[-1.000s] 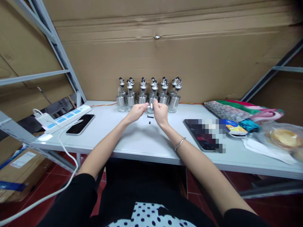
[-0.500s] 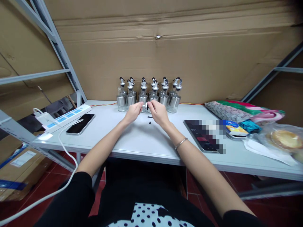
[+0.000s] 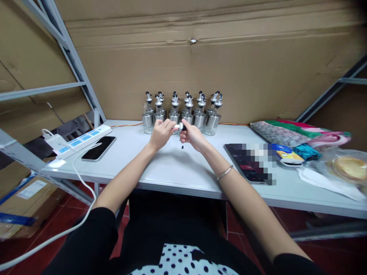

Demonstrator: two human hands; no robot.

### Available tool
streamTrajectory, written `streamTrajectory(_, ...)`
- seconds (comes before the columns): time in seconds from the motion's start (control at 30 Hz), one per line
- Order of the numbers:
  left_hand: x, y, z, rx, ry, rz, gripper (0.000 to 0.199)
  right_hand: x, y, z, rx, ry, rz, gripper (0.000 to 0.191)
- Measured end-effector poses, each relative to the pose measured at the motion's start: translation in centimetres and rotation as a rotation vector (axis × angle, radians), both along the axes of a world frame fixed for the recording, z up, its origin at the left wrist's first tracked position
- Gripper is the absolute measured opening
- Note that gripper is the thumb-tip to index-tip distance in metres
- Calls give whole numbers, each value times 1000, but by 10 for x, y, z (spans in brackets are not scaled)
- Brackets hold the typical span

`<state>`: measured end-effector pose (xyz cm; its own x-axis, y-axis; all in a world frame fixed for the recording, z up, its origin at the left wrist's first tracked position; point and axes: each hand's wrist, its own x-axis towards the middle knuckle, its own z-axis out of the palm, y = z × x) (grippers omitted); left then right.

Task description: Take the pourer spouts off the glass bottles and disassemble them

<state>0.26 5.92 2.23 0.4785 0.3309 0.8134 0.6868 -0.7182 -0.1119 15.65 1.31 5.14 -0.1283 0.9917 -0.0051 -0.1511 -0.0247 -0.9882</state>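
Note:
Between my two hands is a bottle pourer top, silver-white with a black stopper end. My left hand pinches its pale spout end. My right hand is closed around the black end. Just below the fingers a small black part lies on the table. Behind my hands stand several glass bottles with steel sleeves in rows, most topped with silver pourers. The front-left bottle shows an open glass neck.
On the left of the white table lie a power strip with a white cable and a phone. To the right are another phone, snack packets, a colourful cushion and bagged pastry. Cardboard stands behind.
My left hand has turned, its knuckles now higher, and my right fingers have curled under the pourer's black end. The view has shifted slightly.

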Motion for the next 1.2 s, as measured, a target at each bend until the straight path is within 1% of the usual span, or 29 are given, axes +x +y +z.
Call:
streamTrajectory(0.1, -2, -1, 2, -4, -25, 2, 46, 3, -2, 1, 16, 48, 138, 43)
streamTrajectory(0.17, -1, -1, 1, -47, -45, -20, 42, 6, 0, -1, 56, 85, 171, 42)
streamTrajectory(0.27, 1, -1, -2, -166, -64, -67, 39, 9, 5, -6, 108, 89, 142, 42)
streamTrajectory(0.37, 3, 0, -4, -318, -117, -137, 37, 11, 11, -12, 149, 57, 107, 40)
streamTrajectory(0.43, 2, 0, 0, -434, -158, -192, 33, 11, 13, -14, 182, 32, 84, 38)
streamTrajectory(0.53, -3, 1, 9, -599, -225, -249, 27, 7, 15, -16, 254, 0, 51, 35)
streamTrajectory(0.63, -10, 3, 16, -770, -305, -308, 25, 1, 17, -18, 346, -56, 16, 32)
streamTrajectory(0.77, -17, 8, 18, -1003, -439, -443, 34, -6, 16, -19, 447, -178, 0, 28)
streamTrajectory(0.87, -20, 9, 20, -1097, -504, -523, 42, -8, 12, -19, 584, -323, -39, 22)
streamTrajectory(1.0, -20, 6, 24, -1132, -515, -561, 46, -6, 8, -18, 806, -588, -109, 16)
streamTrajectory(1.2, -21, 2, 25, -1143, -513, -583, 45, -2, 9, -16, 1114, -903, -122, 9)
